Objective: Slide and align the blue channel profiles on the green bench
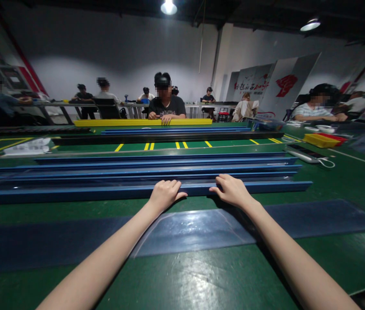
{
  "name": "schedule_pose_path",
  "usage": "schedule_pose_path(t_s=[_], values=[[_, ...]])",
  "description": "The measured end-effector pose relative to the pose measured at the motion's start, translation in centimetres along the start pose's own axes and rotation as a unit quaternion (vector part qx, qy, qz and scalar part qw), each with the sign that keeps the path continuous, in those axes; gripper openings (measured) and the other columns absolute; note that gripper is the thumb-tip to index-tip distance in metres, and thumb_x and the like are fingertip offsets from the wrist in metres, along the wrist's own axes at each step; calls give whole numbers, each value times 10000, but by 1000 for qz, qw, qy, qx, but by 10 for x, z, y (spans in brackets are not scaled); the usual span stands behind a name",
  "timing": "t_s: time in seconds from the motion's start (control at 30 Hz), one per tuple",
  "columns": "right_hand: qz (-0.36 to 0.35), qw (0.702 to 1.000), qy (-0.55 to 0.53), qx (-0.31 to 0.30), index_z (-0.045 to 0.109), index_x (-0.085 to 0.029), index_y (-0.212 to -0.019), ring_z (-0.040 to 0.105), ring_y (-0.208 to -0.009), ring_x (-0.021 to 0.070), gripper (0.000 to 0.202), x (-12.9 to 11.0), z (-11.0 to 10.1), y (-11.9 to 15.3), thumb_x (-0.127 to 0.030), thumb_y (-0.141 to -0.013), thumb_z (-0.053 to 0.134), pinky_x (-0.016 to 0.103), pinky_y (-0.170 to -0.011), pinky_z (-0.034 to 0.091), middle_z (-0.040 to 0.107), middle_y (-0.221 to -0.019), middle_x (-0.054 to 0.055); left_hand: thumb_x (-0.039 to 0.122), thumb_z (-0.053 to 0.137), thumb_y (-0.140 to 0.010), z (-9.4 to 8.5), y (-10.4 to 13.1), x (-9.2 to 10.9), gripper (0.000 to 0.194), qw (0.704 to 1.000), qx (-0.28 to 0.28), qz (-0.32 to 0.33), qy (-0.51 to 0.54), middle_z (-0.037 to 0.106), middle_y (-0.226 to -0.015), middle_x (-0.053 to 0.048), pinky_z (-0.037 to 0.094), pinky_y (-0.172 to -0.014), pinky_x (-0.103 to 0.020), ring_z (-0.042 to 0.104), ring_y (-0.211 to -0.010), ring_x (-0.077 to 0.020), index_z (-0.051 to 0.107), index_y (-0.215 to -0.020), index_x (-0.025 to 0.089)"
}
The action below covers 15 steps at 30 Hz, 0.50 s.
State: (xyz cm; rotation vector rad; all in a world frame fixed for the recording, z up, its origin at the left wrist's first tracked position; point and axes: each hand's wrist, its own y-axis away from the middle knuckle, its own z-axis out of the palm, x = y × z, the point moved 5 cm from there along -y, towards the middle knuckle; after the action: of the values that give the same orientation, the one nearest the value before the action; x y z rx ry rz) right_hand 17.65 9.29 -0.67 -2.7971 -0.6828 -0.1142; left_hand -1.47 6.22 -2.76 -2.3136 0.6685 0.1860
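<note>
Nearest of several long blue channels is a blue strip (pixel 72 192), lying across the green table (pixel 189 280). My left hand (pixel 166 193) is closed over its edge, thumb on the near side and fingers curled over the top. To the right, my right hand (pixel 229 189) grips the same strip, its thumb pointing left and its fingers bent over the far side. More blue channels (pixel 169 161) lie parallel behind it. Between my forearms a clear plastic sheet (pixel 192 228) stretches flat across the table, reflecting the light.
Beyond are a black strip (pixel 169 137) and a yellow strip (pixel 131 122), with a person's hands on the yellow one. A phone on a white power bank (pixel 305 154) and a yellow tray (pixel 321 141) are at the right. White paper (pixel 27 146) lies at the left.
</note>
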Motion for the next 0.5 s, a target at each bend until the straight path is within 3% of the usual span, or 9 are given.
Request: schedule_pose_path(t_s=[0.5], values=[[-5,1000,3,13,551,-178,-809,541,-825,171,293,1,1,0,-433,-825,406,232,-582,315,589,-883,57,560,407,-780,-2,0,-2,427,1000,14,-19,-5,551,-589,-20,286,-518,-263,509,-538,-143,489,-671,156]])
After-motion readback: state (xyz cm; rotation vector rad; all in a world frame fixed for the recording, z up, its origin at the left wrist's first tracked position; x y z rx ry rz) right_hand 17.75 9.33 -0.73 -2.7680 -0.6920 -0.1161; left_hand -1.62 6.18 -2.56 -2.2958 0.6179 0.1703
